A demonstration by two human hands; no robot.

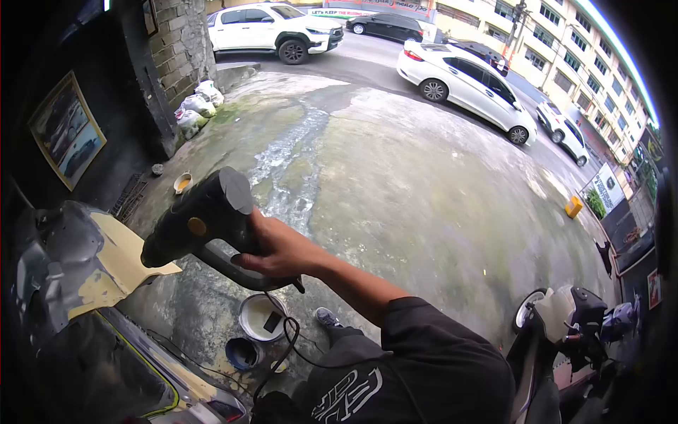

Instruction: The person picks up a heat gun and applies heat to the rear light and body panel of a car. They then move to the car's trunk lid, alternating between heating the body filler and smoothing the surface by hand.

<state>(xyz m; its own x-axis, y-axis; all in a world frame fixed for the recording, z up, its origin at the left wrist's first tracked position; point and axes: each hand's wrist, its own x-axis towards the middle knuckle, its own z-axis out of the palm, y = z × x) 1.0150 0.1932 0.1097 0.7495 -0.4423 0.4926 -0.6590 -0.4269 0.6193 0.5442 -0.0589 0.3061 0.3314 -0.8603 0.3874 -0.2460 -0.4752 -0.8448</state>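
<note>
Gripping a black corded tool (192, 220) near a patchy body panel (116, 265), right hand (281, 247) with fingers clamped around the tool.

Beyond the hands (282, 249), the ground (424, 191) looks rough and matt, like concrete; the bucket (256, 311) below them looks like smooth plastic.

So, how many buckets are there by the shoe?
2: a white bucket to the left of the shoe, and a dark blue bucket just below it in the picture. Others may be hidden.
</note>
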